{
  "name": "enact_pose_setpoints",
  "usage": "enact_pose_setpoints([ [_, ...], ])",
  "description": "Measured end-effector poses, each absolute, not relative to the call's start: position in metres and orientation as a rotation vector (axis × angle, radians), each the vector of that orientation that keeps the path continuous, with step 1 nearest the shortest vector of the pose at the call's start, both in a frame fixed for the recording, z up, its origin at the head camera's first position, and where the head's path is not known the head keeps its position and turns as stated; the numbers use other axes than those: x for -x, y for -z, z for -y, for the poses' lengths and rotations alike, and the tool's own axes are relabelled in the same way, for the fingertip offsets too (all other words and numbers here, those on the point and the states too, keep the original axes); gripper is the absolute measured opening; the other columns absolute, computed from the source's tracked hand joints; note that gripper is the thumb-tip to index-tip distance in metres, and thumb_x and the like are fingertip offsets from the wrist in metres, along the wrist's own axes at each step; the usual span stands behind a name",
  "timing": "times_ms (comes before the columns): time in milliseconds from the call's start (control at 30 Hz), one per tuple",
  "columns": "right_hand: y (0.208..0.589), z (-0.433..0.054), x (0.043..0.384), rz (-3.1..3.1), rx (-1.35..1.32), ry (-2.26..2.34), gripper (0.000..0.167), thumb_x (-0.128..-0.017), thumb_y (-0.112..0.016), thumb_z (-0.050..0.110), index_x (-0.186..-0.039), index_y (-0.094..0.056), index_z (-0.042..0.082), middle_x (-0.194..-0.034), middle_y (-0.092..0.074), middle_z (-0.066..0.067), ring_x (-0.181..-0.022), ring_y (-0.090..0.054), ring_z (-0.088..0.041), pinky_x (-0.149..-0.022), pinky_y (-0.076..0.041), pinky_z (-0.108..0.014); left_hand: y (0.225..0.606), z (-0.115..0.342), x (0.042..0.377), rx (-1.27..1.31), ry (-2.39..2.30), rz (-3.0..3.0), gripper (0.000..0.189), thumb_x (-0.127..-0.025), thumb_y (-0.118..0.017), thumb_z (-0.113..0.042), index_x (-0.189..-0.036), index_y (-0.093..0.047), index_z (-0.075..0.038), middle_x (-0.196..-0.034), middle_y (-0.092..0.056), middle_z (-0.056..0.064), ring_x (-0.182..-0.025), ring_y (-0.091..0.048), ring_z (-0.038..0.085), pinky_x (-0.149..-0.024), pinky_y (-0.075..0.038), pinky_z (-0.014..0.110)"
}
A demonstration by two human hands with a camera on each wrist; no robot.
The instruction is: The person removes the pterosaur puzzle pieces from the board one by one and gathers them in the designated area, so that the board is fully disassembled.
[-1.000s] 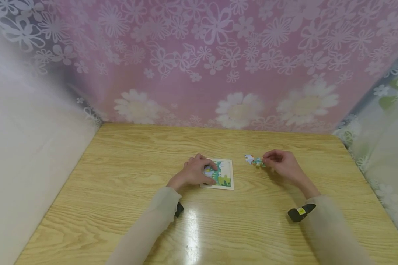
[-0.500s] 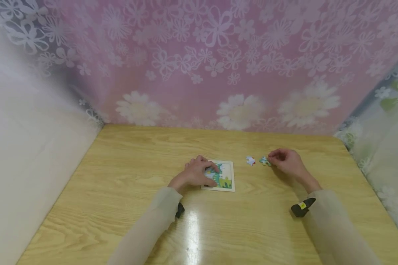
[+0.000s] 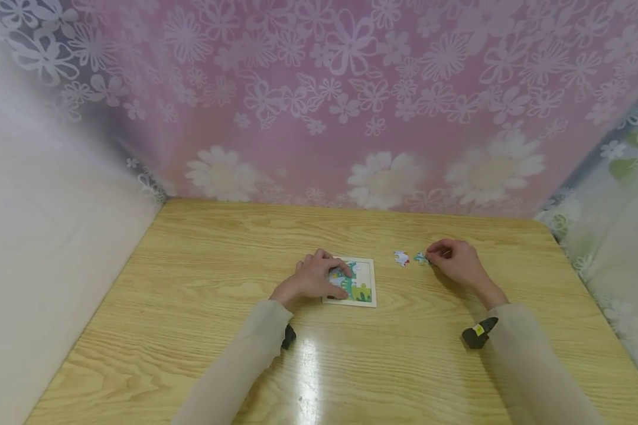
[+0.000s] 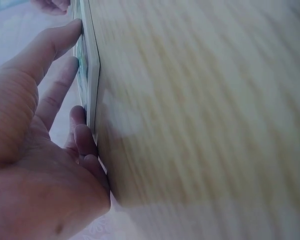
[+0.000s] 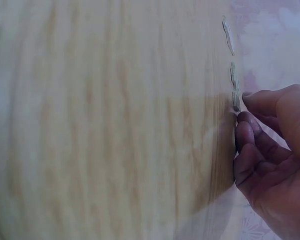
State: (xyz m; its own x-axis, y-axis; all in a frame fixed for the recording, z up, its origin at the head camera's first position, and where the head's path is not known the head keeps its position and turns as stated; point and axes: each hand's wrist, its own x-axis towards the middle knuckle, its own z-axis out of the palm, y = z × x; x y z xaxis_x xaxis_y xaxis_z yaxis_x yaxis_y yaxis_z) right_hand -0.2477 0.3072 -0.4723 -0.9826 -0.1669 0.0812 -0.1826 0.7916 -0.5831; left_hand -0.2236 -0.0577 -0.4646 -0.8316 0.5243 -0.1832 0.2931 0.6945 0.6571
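A small jigsaw puzzle in a pale frame (image 3: 373, 283) lies on the table, its picture green, white and blue. My left hand (image 3: 315, 277) rests on its left part, thumb and index finger spread over the picture. The left wrist view shows the left thumb (image 4: 65, 37) and index finger straight against the puzzle's face, the other fingers bent at its edge. To the right, my right hand (image 3: 457, 261) pinches a green-and-white puzzle piece (image 3: 420, 258) at its right end, low at the table. Beside it lies a white puzzle piece (image 3: 401, 258) with a red spot.
The wooden table (image 3: 218, 254) reaches back to a pink flowered curtain (image 3: 308, 136). A pale wall (image 3: 58, 236) stands along the left side, and a flowered curtain (image 3: 617, 236) hangs on the right.
My right hand has moved right with the green-and-white piece, away from the white one, then slightly back left. The left hand stays on the puzzle.
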Motion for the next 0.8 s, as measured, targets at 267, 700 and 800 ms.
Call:
enact_pose_setpoints([
  [267,0.465,-0.299,0.235,2.929,-0.295,-1.006,0.026,-0.101,-0.065,0.028,-0.114,-0.071,0.006,-0.101,-0.073,-0.013,-0.090,-0.068,-0.025,-0.074,-0.053,-0.028,0.464,0.057,0.223,-0.622,-0.905,-2.547,0.032,-0.087,-0.081,-0.038,-0.116,-0.070,-0.034,-0.134,-0.045,0.007,-0.107,-0.038,0.028,-0.093,-0.023,0.049],
  [700,0.468,-0.262,0.204,2.890,-0.467,-1.147,0.019,-0.096,-0.072,0.022,-0.112,-0.073,0.010,-0.096,-0.074,-0.006,-0.085,-0.066,-0.014,-0.076,-0.054,-0.025,0.466,0.057,0.224,-0.602,-0.908,-2.546,0.032,-0.086,-0.081,-0.040,-0.117,-0.070,-0.035,-0.131,-0.046,0.006,-0.104,-0.037,0.027,-0.090,-0.022,0.046],
  [800,0.471,-0.256,0.199,2.883,-0.520,-1.162,0.019,-0.096,-0.073,0.018,-0.112,-0.072,0.009,-0.095,-0.073,-0.005,-0.085,-0.065,-0.012,-0.076,-0.054,-0.025,0.466,0.057,0.224,-0.604,-0.904,-2.546,0.032,-0.087,-0.081,-0.040,-0.116,-0.070,-0.035,-0.131,-0.046,0.006,-0.104,-0.037,0.027,-0.090,-0.022,0.046],
])
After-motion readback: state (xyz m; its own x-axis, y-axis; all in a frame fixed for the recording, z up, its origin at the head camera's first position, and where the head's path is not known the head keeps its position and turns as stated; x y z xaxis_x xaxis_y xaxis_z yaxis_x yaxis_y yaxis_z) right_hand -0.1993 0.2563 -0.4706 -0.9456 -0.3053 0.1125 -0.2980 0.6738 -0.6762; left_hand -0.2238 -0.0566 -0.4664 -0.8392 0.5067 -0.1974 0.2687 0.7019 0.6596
